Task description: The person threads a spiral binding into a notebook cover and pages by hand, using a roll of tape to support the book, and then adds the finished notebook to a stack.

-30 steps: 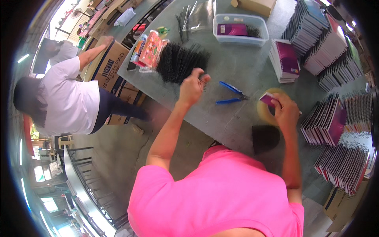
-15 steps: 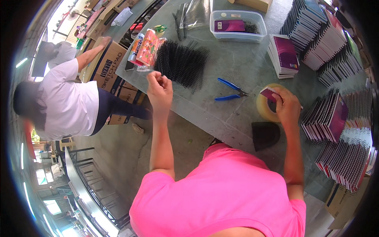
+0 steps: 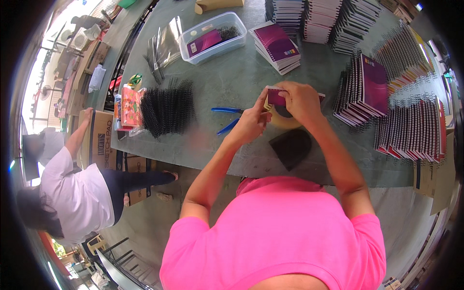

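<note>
Head view: a worker in a pink shirt holds a small purple-covered notebook [image 3: 277, 96] over a roll of clear tape [image 3: 287, 122] near the front edge of a grey-green worktable [image 3: 208, 87]. Much of the work appears done: spiral-bound purple notebooks [image 3: 374, 84] and red-edged spiral notebooks [image 3: 411, 130] crowd the right side, with 3 tall stacks at the far side. More seems left, judging by the heap of loose black binding coils [image 3: 166, 108] at left and the further coils in a clear plastic tub [image 3: 222, 49]. Whether the held notebook has its coil in place is too small to tell.

The right hand [image 3: 302, 102] grasps the notebook, thumb pressed on the cover and fingers closed behind it. The left hand [image 3: 252, 123] extends its index finger to the notebook's left end, the other fingers curled loosely; whether they pinch anything cannot be told. Blue-handled cutters [image 3: 225, 110] lie splayed just beside the left hand, apparently untouched.
</note>
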Demonstrator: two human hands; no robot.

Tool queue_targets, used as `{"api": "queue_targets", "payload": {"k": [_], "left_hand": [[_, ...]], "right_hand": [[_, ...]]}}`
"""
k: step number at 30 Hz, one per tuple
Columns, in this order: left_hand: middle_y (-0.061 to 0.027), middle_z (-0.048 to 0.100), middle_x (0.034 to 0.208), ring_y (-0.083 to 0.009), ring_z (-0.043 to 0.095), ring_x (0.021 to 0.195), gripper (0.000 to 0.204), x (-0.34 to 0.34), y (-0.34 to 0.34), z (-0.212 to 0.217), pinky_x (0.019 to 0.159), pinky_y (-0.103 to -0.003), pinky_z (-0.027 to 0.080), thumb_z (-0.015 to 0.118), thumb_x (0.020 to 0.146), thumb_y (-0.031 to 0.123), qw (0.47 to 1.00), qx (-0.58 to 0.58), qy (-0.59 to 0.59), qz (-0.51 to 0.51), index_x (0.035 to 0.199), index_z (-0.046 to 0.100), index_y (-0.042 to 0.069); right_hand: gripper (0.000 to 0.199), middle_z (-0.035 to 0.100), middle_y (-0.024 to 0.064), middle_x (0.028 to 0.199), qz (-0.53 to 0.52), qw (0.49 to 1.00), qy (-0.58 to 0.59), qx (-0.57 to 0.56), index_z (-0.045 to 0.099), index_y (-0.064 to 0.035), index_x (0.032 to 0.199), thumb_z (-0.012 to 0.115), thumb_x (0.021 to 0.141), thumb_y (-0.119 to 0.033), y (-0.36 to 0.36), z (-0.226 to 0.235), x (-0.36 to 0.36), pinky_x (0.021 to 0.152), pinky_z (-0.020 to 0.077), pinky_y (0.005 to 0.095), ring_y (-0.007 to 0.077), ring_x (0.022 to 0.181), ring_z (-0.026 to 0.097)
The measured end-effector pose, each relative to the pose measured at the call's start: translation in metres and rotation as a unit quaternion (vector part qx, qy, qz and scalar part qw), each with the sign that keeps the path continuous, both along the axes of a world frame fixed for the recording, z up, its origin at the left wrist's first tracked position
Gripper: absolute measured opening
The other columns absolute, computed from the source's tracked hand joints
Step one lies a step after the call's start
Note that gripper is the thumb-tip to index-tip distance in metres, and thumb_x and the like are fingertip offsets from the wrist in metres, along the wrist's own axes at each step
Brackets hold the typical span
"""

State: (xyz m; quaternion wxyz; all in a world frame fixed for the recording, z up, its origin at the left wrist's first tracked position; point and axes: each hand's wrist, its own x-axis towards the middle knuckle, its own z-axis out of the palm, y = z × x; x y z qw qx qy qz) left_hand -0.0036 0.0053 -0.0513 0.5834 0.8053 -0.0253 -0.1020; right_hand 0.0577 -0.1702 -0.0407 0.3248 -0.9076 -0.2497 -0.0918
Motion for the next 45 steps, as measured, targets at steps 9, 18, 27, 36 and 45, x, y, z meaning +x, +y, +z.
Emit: {"api": "queue_targets", "payload": {"k": [9, 18, 27, 36, 45], "left_hand": [[-0.0057, 0.062, 0.07, -0.0085, 0.054, 0.062, 0.011, 0.01, -0.005, 0.018, 0.057, -0.024, 0.043, 0.06, 0.087, 0.01, 0.974, 0.076, -0.196, 0.085, 0.093, 0.061, 0.0], [-0.0102, 0.059, 0.066, -0.0148, 0.057, 0.058, 0.011, 0.017, 0.001, 0.02, 0.056, -0.028, 0.044, 0.05, 0.086, 0.002, 0.972, 0.117, -0.201, 0.043, 0.089, 0.06, -0.001], [-0.014, 0.061, 0.076, -0.019, 0.061, 0.068, 0.012, 0.023, -0.004, 0.021, 0.063, -0.032, 0.047, 0.055, 0.083, 0.004, 0.941, 0.205, -0.255, 0.079, 0.093, 0.058, -0.001], [-0.0137, 0.061, 0.085, -0.0211, 0.06, 0.072, 0.021, 0.031, 0.022, 0.026, 0.065, -0.032, 0.047, 0.064, 0.082, 0.015, 0.963, 0.147, -0.227, -0.015, 0.099, 0.059, 0.002], [-0.0106, 0.056, 0.08, -0.0207, 0.058, 0.069, 0.018, 0.027, 0.014, 0.036, 0.063, -0.031, 0.046, 0.067, 0.079, 0.013, 0.974, 0.11, -0.198, 0.007, 0.089, 0.057, 0.001]], "right_hand": [[0.017, 0.065, 0.0118, 0.083, 0.012, 0.999, 0.029, 0.025, 0.066, -0.0115, 0.094, 0.059, 0.078, -0.009, -0.003, 0.009, -0.002, 0.066, 0.0445, 0.0408, 0.0302, 0.074, 0.062], [0.023, 0.065, 0.0123, 0.088, 0.007, 0.998, 0.055, 0.031, 0.066, -0.0109, 0.098, 0.06, 0.077, -0.006, -0.002, 0.018, -0.008, 0.068, 0.0492, 0.0373, 0.0305, 0.078, 0.063], [0.016, 0.064, 0.0109, 0.087, 0.025, 0.997, 0.058, 0.05, 0.067, -0.0112, 0.092, 0.061, 0.077, -0.009, -0.003, 0.019, -0.011, 0.068, 0.0462, 0.0414, 0.0316, 0.08, 0.061], [0.012, 0.065, 0.0066, 0.083, 0.04, 0.997, -0.064, 0.001, 0.064, -0.0106, 0.088, 0.061, 0.081, -0.02, 0.007, 0.014, -0.011, 0.071, 0.0419, 0.0398, 0.0264, 0.081, 0.061], [0.022, 0.065, 0.0073, 0.082, 0.034, 0.992, -0.113, -0.037, 0.063, -0.0087, 0.093, 0.064, 0.075, -0.021, 0.007, 0.006, -0.012, 0.072, 0.0437, 0.0395, 0.0256, 0.08, 0.061]]}}
